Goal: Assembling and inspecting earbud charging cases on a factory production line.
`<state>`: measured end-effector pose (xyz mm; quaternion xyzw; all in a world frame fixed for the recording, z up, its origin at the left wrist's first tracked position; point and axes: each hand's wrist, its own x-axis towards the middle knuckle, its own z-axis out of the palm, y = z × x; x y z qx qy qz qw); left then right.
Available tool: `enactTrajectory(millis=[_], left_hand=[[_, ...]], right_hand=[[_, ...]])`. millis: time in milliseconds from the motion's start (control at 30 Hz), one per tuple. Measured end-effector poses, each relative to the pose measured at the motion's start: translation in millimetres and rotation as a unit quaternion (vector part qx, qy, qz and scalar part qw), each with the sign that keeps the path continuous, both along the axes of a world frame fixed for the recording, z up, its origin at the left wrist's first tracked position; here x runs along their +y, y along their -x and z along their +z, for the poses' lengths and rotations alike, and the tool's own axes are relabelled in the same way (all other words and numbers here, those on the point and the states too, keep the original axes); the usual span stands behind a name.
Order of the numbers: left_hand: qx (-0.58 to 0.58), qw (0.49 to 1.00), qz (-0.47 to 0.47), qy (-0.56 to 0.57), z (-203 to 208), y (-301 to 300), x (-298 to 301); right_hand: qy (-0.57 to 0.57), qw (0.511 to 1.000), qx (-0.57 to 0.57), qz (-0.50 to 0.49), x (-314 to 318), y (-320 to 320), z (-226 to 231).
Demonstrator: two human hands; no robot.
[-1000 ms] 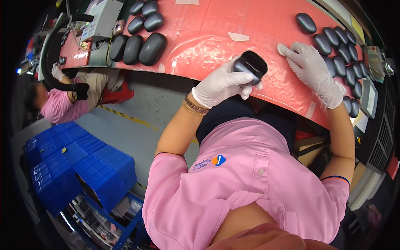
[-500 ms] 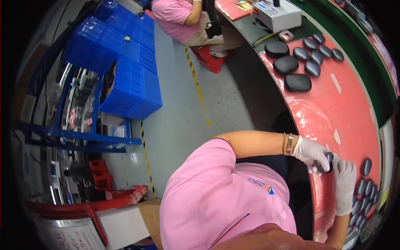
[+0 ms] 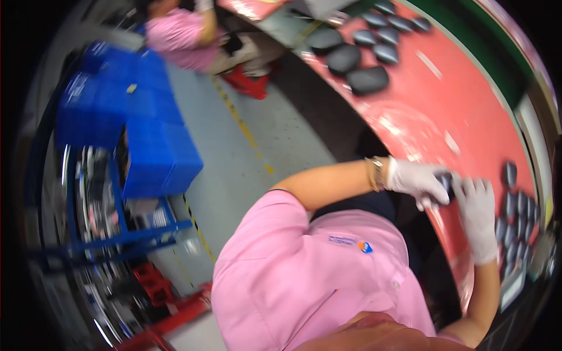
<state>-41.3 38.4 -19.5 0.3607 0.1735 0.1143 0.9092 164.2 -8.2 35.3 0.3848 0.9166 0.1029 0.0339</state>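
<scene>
A pink short-sleeved shirt (image 3: pixel 304 263) is bearing a blue-and-orange badge (image 3: pixel 365 247); white gloves (image 3: pixel 477 216) are covering 2 hands (image 3: pixel 415 178); a bracelet (image 3: pixel 376 172), perhaps metallic, is circling the left wrist (image 3: pixel 384 171).

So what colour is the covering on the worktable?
The covering is pinkish red, shown best in the head view.

White gloves (image 3: pixel 479 219), dark case (image 3: pixel 446 186), pink shirt (image 3: pixel 316 248), red tabletop (image 3: pixel 468 111), blue bins (image 3: pixel 161 158); black-and-yellow striped tape (image 3: pixel 201 231)

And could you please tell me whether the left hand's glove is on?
On: the white glove covers the left hand holding the dark case.
</scene>
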Motion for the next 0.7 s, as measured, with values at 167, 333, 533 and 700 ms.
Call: enactTrajectory(millis=[167, 333, 533, 700], left_hand=[[0.061, 0.998, 0.003, -0.024, 13, 6, 1], [0.063, 0.997, -0.033, 0.007, 9, -2, 6], [0.051, 0.997, -0.039, 0.035, 10, -3, 4], [0.034, 0.997, -0.046, 0.048, 6, 0, 7]], right_hand=[[0.109, 0.982, 0.154, -0.017, -10, 1, 3], [0.036, 0.939, 0.316, -0.13, -18, -15, -10], [0.025, 0.974, 0.172, -0.145, -32, 3, -30], [-0.046, 0.98, 0.122, -0.148, -33, 5, -32]])
